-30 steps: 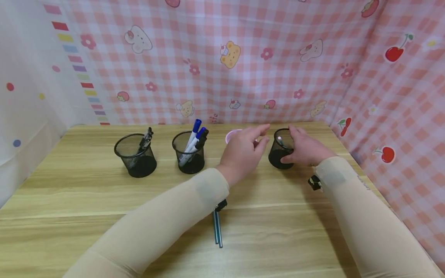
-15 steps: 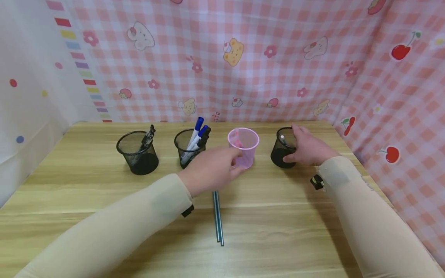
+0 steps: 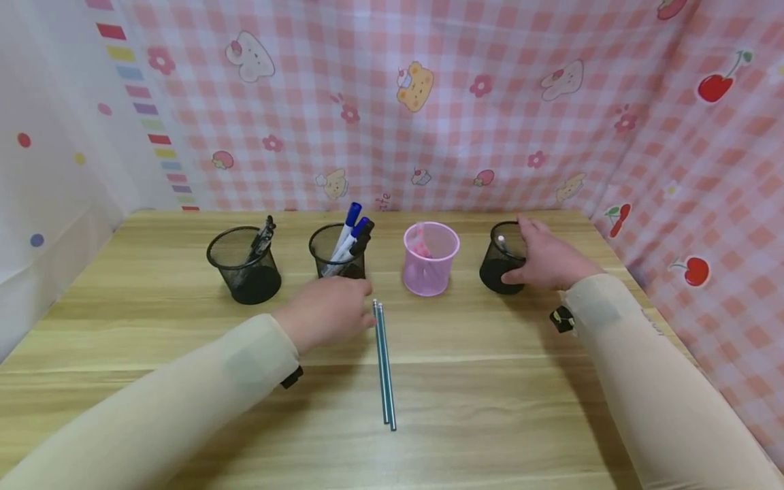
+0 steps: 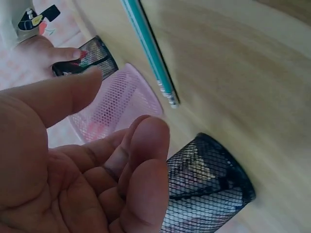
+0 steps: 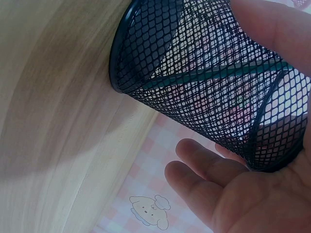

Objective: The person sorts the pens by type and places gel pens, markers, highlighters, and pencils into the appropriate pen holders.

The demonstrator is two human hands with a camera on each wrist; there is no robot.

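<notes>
My right hand (image 3: 550,258) grips the rightmost black mesh pen cup (image 3: 495,267), thumb on the near side and fingers over the far rim. That cup stands upright on the table with one green pencil (image 5: 214,74) leaning inside, its white end showing at the top. My left hand (image 3: 331,312) holds nothing; in the left wrist view its fingers are loosely bent and the thumb stands apart. Just right of its fingertips, two teal pencils (image 3: 384,367) lie side by side on the table, eraser ends toward the cups.
A pink mesh cup (image 3: 427,275) with something pink and white inside stands right of the pencils. Behind my left hand is a black mesh cup (image 3: 321,253) of markers. Another black cup (image 3: 254,282) with black pens stands further left. A checked cloth (image 3: 367,88) hangs behind the table.
My left hand has moved left and nearer, from beside the right cup past the pink cup to the pencils' eraser ends, uncovering both. My right hand keeps its grip on the cup.
</notes>
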